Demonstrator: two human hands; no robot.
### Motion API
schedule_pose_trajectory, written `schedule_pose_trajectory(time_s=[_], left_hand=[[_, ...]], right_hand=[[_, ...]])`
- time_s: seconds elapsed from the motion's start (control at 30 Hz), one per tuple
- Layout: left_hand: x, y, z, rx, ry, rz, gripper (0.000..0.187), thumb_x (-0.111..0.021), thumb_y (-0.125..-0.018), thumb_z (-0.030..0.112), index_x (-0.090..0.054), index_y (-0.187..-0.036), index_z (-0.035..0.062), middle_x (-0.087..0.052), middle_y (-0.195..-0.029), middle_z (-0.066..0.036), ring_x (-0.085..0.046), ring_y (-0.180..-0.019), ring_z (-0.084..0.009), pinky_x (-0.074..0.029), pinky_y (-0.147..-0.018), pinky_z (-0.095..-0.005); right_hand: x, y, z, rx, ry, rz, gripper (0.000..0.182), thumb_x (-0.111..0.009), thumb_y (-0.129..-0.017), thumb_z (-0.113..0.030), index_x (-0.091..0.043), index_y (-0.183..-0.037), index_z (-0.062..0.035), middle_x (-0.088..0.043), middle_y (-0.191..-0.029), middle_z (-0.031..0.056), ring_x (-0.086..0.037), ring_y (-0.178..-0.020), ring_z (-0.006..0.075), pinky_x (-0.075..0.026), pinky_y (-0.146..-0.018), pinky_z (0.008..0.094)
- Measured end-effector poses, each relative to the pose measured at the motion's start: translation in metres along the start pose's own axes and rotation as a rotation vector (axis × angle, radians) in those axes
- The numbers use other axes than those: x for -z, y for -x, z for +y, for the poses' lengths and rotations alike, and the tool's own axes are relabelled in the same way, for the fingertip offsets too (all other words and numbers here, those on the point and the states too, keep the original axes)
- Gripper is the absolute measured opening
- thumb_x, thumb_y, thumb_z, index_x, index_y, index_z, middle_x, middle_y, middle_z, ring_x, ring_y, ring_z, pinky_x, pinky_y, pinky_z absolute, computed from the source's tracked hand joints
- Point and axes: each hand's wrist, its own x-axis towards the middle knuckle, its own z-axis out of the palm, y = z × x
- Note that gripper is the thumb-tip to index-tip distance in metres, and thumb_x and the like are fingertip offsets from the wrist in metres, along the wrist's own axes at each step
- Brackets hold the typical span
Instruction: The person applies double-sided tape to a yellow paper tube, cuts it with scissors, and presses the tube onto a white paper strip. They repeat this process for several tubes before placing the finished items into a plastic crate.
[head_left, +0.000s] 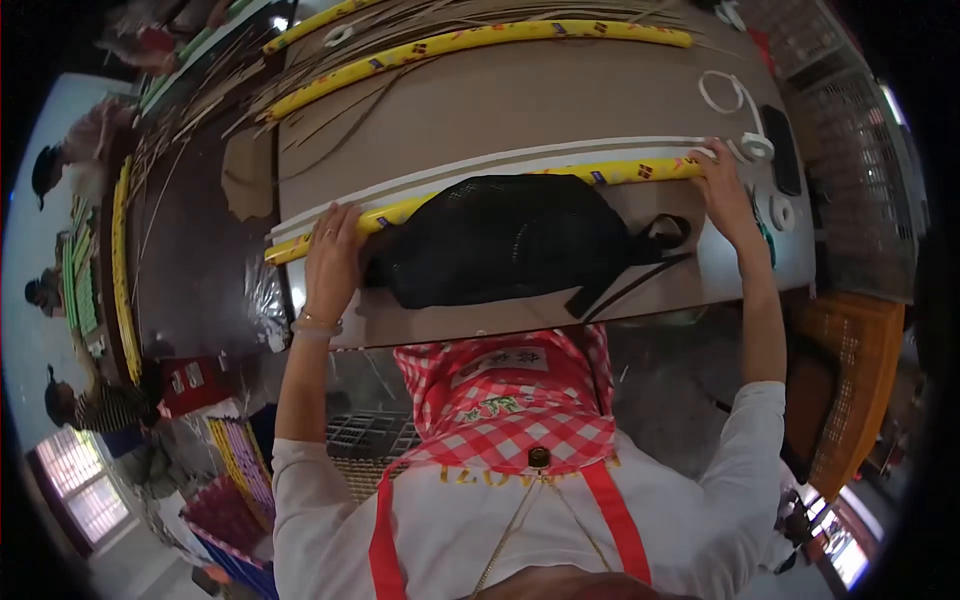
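I am pressing my left hand (332, 255) and right hand (722, 190), fingers flattened, onto the ends of the yellow strip (520, 182); the black mesh bag (505, 250) lying between them could be nudging it askew, I judge.

Bare brown tabletop (520, 100) past long yellow patterned strip (620, 172): open room for hand. Black mesh bag (500, 245) blocks middle near table edge. White tape rolls (765, 175) and black flat phone (782, 150) crowd right end. Thin reed strips (200, 110) clutter left side.
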Motion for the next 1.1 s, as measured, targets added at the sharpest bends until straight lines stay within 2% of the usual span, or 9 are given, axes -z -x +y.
schedule_pose_trajectory(time_s=[0.13,0.27,0.3,0.4,0.53,0.67,0.87,1.07,1.1], left_hand=[[0.001,0.001,0.006,0.061,-0.126,0.009,0.043,-0.062,-0.074,0.012,-0.051,-0.115,0.0066,-0.049,-0.103,-0.011,-0.050,-0.093,-0.0301,-0.043,-0.080,-0.0403],[-0.007,0.003,0.005,0.093,-0.132,0.081,0.044,-0.062,-0.074,0.013,-0.051,-0.115,0.0057,-0.052,-0.098,-0.010,-0.051,-0.093,-0.0274,-0.046,-0.078,-0.0349],[-0.005,0.005,0.008,0.119,-0.148,0.081,0.044,-0.062,-0.074,0.013,-0.051,-0.115,0.0057,-0.052,-0.098,-0.010,-0.051,-0.093,-0.0274,-0.046,-0.078,-0.0349],[-0.003,0.006,0.016,0.210,-0.025,0.230,0.038,-0.062,-0.074,0.013,-0.052,-0.110,0.0045,-0.057,-0.095,-0.009,-0.055,-0.092,-0.0258,-0.046,-0.078,-0.0343],[-0.014,0.009,0.010,0.210,0.000,0.209,0.030,-0.062,-0.076,0.009,-0.053,-0.103,0.0040,-0.057,-0.103,-0.012,-0.055,-0.094,-0.0293,-0.046,-0.077,-0.0363],[-0.017,0.007,0.008,0.156,-0.023,0.298,0.025,-0.058,-0.075,0.010,-0.053,-0.099,0.0037,-0.057,-0.099,-0.010,-0.054,-0.097,-0.0268,-0.046,-0.082,-0.0340],[-0.028,0.005,0.004,0.104,-0.037,0.329,0.032,-0.059,-0.075,0.011,-0.052,-0.105,0.0014,-0.056,-0.102,-0.014,-0.052,-0.104,-0.0313,-0.041,-0.091,-0.0384],[-0.016,0.003,0.009,0.173,0.040,0.320,0.038,-0.064,-0.072,0.014,-0.052,-0.107,0.0036,-0.052,-0.107,-0.013,-0.050,-0.104,-0.0310,-0.041,-0.089,-0.0389],[-0.014,0.002,0.009,0.200,-0.024,0.239,0.039,-0.064,-0.072,0.014,-0.052,-0.108,0.0040,-0.051,-0.109,-0.012,-0.050,-0.103,-0.0305,-0.041,-0.087,-0.0389]], right_hand=[[0.006,-0.004,0.000,0.054,0.115,-0.047,0.032,-0.052,-0.083,-0.004,-0.049,-0.115,-0.0065,-0.044,-0.115,0.0138,-0.049,-0.101,0.0326,-0.041,-0.084,0.0397],[0.000,-0.002,0.008,0.076,0.111,-0.022,0.035,-0.049,-0.086,-0.004,-0.047,-0.121,-0.0072,-0.046,-0.115,0.0138,-0.048,-0.105,0.0307,-0.040,-0.086,0.0379],[-0.003,0.001,0.003,0.100,0.097,0.066,0.037,-0.047,-0.087,-0.003,-0.045,-0.123,-0.0064,-0.047,-0.117,0.0150,-0.048,-0.108,0.0307,-0.038,-0.089,0.0363],[0.002,0.002,-0.009,0.105,-0.106,0.079,0.033,-0.048,-0.087,-0.001,-0.045,-0.120,-0.0039,-0.046,-0.121,0.0152,-0.045,-0.114,0.0311,-0.036,-0.094,0.0364],[-0.010,0.005,0.006,0.098,-0.023,0.092,0.030,-0.050,-0.087,-0.004,-0.047,-0.117,-0.0038,-0.048,-0.120,0.0149,-0.044,-0.116,0.0313,-0.037,-0.094,0.0382],[-0.015,-0.002,0.027,0.152,-0.020,0.089,0.029,-0.049,-0.088,-0.006,-0.048,-0.118,-0.0051,-0.050,-0.119,0.0141,-0.043,-0.117,0.0310,-0.036,-0.096,0.0399],[-0.006,-0.006,0.000,0.199,0.274,0.177,0.031,-0.050,-0.087,-0.010,-0.051,-0.118,-0.0084,-0.049,-0.118,0.0151,-0.044,-0.114,0.0344,-0.035,-0.095,0.0422],[-0.008,-0.007,0.001,0.122,0.230,0.134,0.033,-0.054,-0.084,-0.009,-0.053,-0.118,-0.0087,-0.051,-0.112,0.0140,-0.048,-0.105,0.0318,-0.037,-0.091,0.0407],[-0.006,-0.008,0.002,0.130,0.210,0.125,0.034,-0.055,-0.084,-0.009,-0.053,-0.118,-0.0089,-0.052,-0.110,0.0135,-0.049,-0.102,0.0307,-0.037,-0.090,0.0404]])
